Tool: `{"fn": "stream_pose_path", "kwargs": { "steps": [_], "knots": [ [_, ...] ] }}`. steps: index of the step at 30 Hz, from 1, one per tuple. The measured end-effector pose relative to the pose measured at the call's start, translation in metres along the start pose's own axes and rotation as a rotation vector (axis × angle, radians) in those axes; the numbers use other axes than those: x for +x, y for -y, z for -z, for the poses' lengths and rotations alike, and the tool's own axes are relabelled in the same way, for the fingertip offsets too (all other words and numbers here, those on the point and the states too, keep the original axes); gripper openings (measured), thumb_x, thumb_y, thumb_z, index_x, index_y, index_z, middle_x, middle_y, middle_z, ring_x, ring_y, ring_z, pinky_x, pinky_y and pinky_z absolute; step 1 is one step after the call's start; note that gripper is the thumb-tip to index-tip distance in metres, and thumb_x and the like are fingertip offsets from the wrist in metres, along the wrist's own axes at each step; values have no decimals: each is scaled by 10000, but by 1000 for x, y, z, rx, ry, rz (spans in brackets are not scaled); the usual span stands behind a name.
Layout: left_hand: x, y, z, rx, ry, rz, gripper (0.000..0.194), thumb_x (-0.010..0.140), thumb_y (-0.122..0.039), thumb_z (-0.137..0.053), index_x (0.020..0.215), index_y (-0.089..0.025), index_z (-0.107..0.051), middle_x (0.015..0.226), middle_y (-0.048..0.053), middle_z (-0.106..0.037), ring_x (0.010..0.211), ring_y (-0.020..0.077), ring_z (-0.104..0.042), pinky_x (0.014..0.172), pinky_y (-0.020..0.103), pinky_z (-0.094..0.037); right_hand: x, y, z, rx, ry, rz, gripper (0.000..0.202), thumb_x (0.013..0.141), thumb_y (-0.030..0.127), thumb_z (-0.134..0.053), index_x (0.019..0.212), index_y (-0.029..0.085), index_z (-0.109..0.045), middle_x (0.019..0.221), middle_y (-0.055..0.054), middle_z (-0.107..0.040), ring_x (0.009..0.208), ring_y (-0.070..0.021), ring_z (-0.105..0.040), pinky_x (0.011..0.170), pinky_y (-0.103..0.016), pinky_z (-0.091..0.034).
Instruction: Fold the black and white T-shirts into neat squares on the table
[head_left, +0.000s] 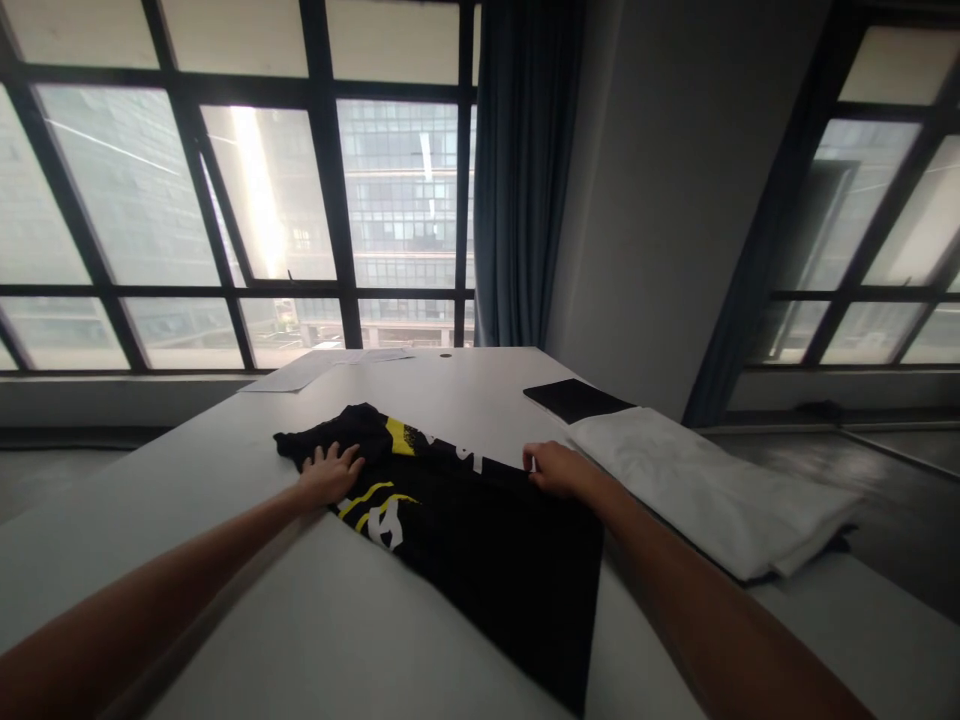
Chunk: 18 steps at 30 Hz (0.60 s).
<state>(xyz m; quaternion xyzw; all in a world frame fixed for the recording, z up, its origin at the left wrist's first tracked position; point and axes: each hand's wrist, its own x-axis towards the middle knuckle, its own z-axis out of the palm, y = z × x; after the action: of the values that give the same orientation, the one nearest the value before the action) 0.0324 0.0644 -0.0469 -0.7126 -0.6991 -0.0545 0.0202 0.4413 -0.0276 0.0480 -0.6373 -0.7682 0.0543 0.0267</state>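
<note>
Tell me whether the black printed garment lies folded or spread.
Apparently folded: the print on the black garment breaks off along its far edge. How many layers, I cannot tell.

A sparsely furnished room with the look of an office opens onto daylight through tall, dark-framed windows (330,180), one sash (274,190) tilted ajar. A multistory glass facade (405,220) rises outside, and bright strips like ceiling tubes (426,158) show in the panes. A blue-gray curtain (525,190) hangs beside a plain, pale wall section (660,200). Paper sheets (289,375) lie at the far end of a broad white surface (465,400), which resembles an office table; gray flooring (892,470) stretches beyond.
</note>
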Motion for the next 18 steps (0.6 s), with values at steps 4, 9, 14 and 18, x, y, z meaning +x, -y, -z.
{"fn": "stream_pose_path", "kwargs": {
  "steps": [4,9,14,18],
  "knots": [
    [44,-43,0,-41,8,-199,642,959,-547,-239,1510,-234,-342,1571,182,-288,1409,449,-271,1061,624,-267,-5,-26,11,-43,24,-160,185,720,119,-662,891,189,-679,1042,-104,-694,916,-244,-654,647,-274,-442],
    [95,-54,6,-41,6,-412,553,958,-471,-326,1473,-287,-408,1582,92,-300,1455,322,-235,1127,530,-234,-16,-23,13,325,460,-99,115,782,204,-664,886,164,-635,781,-22,-671,602,-129,-621,502,-208,-403],
    [107,-32,23,44,-98,-310,622,930,-515,-372,1486,-235,-385,1595,126,-258,1462,346,-192,1132,577,-158,-12,-1,4,642,450,143,304,842,380,-661,1051,166,-608,840,-10,-679,640,-107,-642,540,-186,-450],
    [91,-35,24,-16,-70,-176,682,928,-610,-270,1450,-208,-444,1506,181,-413,1356,386,-395,1071,572,-283,-6,1,-4,622,338,36,404,860,441,-647,1130,149,-577,803,-27,-672,601,-121,-633,545,-228,-501]
  ]
}}
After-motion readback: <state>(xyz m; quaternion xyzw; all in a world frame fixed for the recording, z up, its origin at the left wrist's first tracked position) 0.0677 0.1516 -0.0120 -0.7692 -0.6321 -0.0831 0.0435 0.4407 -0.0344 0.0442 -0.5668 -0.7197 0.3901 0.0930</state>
